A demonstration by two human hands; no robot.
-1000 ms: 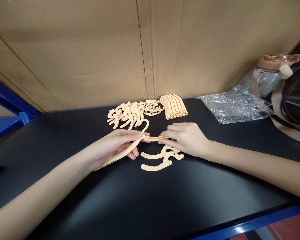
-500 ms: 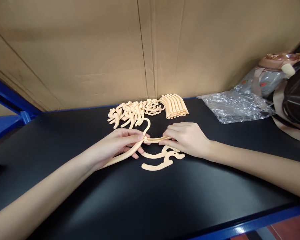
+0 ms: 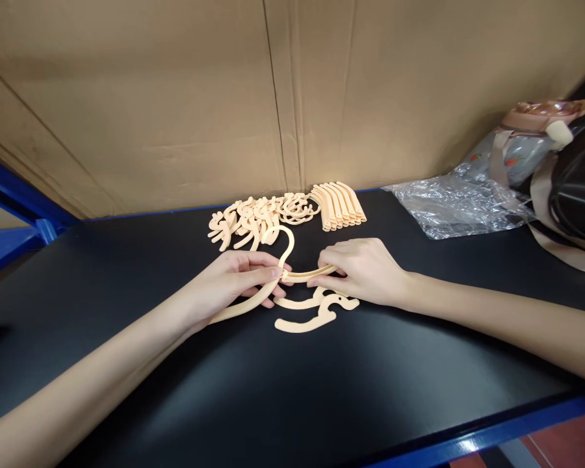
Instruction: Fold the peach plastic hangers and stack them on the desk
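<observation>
A cream plastic clothes hanger with a curved hook is held between both hands above the black tabletop. My left hand is closed around its left arm, with the thumb pressed near the joint under the hook. My right hand grips the hanger's right arm, a grooved curved piece, from the other side. The far end of that arm is hidden in my fingers. Just below lie two loose curved hanger pieces, the nearer one fully visible and the farther one partly covered.
A jumbled pile of hook pieces lies at the back, beside a neat stack of curved arms. Clear plastic wrap, a bottle and a dark bag are at the right. Cardboard stands behind the black table.
The hanger's hook and left arm have tilted slightly, and the left arm's end has swung up and right. Both hands keep their grip. The camera view has shifted a little.
</observation>
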